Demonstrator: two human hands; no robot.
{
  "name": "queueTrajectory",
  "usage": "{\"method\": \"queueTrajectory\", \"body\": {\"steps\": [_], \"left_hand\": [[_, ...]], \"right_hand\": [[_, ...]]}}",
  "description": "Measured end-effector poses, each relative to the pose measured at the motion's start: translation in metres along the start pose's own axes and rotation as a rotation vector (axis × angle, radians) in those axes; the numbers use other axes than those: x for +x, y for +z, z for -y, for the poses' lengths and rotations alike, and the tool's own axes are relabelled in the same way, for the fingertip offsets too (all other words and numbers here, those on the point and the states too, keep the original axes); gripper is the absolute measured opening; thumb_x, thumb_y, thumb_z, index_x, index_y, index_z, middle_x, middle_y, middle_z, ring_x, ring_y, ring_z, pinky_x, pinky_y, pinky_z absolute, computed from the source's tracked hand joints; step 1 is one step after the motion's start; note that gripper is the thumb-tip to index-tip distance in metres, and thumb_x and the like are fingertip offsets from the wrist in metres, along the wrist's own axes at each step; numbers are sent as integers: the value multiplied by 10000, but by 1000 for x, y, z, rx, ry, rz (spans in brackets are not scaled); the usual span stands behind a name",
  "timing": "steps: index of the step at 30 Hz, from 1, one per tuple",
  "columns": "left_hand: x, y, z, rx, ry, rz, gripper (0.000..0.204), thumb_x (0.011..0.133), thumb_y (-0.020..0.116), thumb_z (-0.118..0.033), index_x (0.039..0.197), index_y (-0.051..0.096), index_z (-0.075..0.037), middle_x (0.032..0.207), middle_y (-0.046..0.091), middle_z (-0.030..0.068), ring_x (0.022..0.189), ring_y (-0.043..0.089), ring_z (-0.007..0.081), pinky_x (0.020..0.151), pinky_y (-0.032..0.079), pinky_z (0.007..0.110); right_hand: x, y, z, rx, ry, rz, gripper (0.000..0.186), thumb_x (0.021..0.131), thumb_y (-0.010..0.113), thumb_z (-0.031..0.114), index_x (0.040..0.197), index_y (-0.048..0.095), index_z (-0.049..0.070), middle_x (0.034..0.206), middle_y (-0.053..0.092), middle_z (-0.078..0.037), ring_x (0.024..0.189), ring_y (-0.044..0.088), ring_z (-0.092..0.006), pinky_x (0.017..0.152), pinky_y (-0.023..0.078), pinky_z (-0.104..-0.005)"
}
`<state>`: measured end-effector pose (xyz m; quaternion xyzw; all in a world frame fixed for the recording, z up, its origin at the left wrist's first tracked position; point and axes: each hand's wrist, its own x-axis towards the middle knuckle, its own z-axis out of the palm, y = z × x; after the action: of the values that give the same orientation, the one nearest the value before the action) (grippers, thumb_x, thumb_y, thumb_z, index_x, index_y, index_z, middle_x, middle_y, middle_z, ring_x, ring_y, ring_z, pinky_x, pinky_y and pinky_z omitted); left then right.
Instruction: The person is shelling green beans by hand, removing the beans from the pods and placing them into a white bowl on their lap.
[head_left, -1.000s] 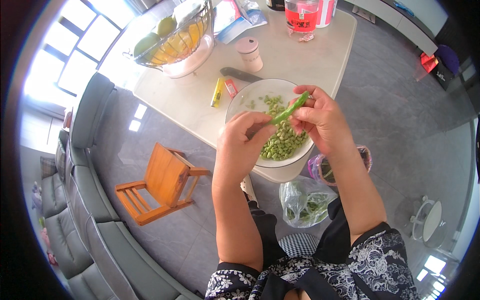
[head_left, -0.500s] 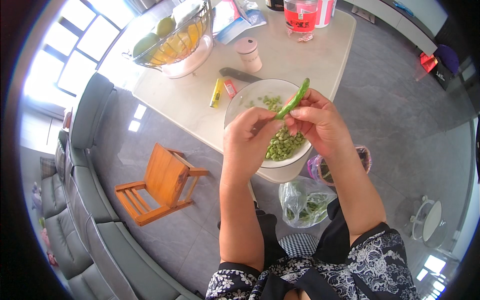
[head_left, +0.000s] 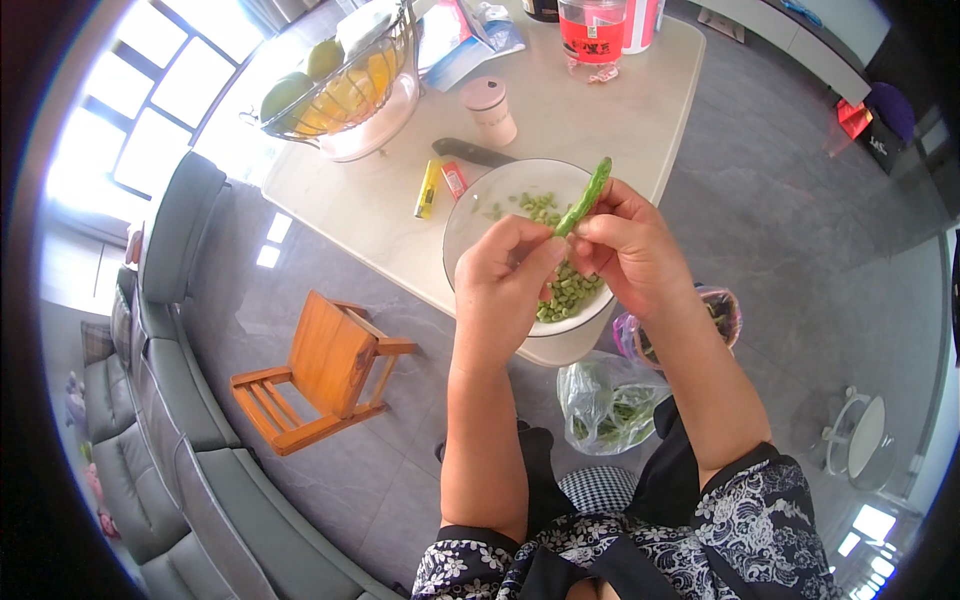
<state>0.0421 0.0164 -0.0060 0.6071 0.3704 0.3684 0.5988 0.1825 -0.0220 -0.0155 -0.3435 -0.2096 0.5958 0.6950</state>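
Observation:
A long green bean pod (head_left: 585, 198) is pinched between both my hands above a white bowl. My left hand (head_left: 505, 270) grips its lower end between thumb and forefinger. My right hand (head_left: 632, 245) holds it along the side with thumb and fingers, and the upper tip sticks out past them. Inside the white bowl (head_left: 470, 215), which sits at the table's near edge, lie many shelled green beans (head_left: 567, 293). My hands hide part of the bowl and of the beans.
On the table (head_left: 370, 215) are a knife (head_left: 470, 152), a yellow lighter (head_left: 428, 190), a pink cup (head_left: 490, 112), a wire fruit basket (head_left: 345, 95) and a red-labelled jar (head_left: 592, 38). Below are a plastic bag of pods (head_left: 610, 405), a lined bin (head_left: 722, 310) and a wooden chair (head_left: 325, 370).
The pod has turned slightly in my fingers, and both hands stay on it. The table and the things on it appear shifted a little to the left.

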Motion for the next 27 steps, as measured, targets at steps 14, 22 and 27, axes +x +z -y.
{"method": "queueTrajectory", "body": {"steps": [14,22,27], "left_hand": [[2,3,5,-9,-40,-72,156,899,538,-145,888,610,-7,668,547,-4,537,440,44,448,325,176],[7,-15,10,395,136,-86,127,838,551,-101,876,595,12,747,585,132,657,554,221,613,438,305],[6,-12,1,539,320,-53,81,808,583,-59,858,596,3,788,574,142,697,558,280,628,440,327]], "right_hand": [[-1,3,0,-134,6,-80,146,733,494,-54,850,568,-5,669,542,-63,491,490,-130,466,418,-253],[0,2,0,-164,73,-8,117,804,492,1,872,586,-12,685,561,-72,561,532,-142,520,450,-255],[2,0,-6,-48,99,7,135,849,465,48,915,572,1,705,567,-76,591,545,-146,522,461,-268]]}}
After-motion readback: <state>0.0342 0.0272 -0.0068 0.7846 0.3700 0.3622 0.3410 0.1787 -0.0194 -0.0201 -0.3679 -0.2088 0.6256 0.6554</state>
